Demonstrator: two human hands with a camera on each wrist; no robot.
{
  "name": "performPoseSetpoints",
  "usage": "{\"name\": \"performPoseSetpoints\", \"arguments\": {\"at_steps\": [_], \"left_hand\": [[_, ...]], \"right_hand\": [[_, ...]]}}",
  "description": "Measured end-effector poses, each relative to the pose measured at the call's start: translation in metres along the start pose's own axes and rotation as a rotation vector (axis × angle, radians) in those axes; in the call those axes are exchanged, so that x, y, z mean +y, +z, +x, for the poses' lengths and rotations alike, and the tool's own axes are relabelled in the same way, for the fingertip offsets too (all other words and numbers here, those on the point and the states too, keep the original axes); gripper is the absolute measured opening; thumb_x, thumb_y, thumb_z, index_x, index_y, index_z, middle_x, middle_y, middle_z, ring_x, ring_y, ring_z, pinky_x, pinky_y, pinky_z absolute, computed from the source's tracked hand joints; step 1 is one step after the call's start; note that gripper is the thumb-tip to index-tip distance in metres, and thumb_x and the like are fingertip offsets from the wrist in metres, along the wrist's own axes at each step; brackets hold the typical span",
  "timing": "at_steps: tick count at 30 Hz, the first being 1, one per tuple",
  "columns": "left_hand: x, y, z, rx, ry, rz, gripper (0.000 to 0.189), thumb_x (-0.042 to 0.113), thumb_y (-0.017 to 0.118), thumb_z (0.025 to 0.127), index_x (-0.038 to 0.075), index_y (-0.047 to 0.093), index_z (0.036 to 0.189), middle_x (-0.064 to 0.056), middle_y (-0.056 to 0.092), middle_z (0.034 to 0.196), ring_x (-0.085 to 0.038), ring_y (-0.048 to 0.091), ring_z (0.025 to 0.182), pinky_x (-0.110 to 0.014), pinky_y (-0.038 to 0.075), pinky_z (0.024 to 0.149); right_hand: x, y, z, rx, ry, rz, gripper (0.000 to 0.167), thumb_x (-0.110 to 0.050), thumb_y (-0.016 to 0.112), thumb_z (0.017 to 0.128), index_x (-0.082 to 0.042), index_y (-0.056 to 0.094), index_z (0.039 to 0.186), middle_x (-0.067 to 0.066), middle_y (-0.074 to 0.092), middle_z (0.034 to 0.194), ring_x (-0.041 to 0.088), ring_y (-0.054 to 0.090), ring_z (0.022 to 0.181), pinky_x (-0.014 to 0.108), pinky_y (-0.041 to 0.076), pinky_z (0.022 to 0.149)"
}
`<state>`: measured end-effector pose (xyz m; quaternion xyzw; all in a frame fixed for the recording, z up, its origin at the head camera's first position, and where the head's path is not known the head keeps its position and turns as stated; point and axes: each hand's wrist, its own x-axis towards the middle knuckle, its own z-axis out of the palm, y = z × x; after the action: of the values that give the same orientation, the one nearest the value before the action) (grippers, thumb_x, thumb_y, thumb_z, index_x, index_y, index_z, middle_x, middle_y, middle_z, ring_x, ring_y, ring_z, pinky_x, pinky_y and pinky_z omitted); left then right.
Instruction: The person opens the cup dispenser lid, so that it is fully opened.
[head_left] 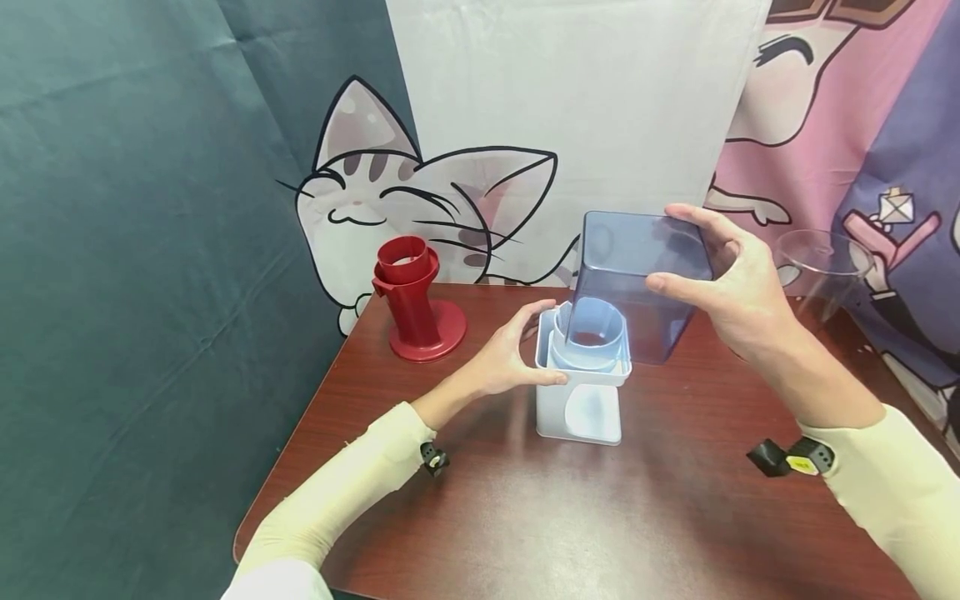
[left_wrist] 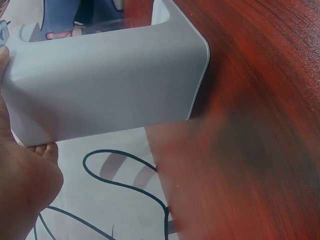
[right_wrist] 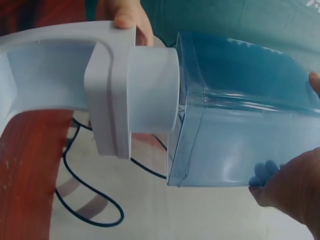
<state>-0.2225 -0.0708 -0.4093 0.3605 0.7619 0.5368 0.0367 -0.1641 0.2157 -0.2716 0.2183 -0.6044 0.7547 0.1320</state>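
Observation:
On the table stands a white dispenser base (head_left: 558, 404) with a square top tray and an arched opening low in its front. A pale round collar (right_wrist: 152, 90) rises from its top. My left hand (head_left: 510, 354) grips the base by its upper rim, thumb at the front and fingers on the far side. My right hand (head_left: 738, 287) holds a see-through blue square container (head_left: 622, 267) between thumb and fingers. The container is tilted above and right of the base. In the right wrist view, its edge is right at the collar's end.
A red plastic stand (head_left: 416, 317) with a round foot and ring-shaped top is at the table's back left. At the back right is a clear funnel-shaped vessel (head_left: 825, 267), partly behind my right arm. Printed curtains (head_left: 600, 108) hang behind the table (head_left: 480, 508).

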Motion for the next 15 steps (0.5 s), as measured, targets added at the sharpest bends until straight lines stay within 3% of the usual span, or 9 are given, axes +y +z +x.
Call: {"name": "performPoseSetpoints", "arguments": {"at_steps": [15], "left_hand": [[-0.001, 0.000, -0.001, -0.004, 0.009, -0.005, 0.104, 0.012, 0.096, 0.077, 0.018, 0.035, 0.161, -0.003, 0.050, 0.155, -0.012, 0.048, 0.145, -0.030, 0.035, 0.122]], "right_hand": [[-0.001, -0.020, -0.003, 0.057, -0.047, -0.078, 0.071, 0.028, 0.075, 0.074, -0.001, 0.067, 0.139, 0.011, 0.066, 0.135, 0.018, 0.061, 0.121, 0.017, 0.046, 0.102]]}}
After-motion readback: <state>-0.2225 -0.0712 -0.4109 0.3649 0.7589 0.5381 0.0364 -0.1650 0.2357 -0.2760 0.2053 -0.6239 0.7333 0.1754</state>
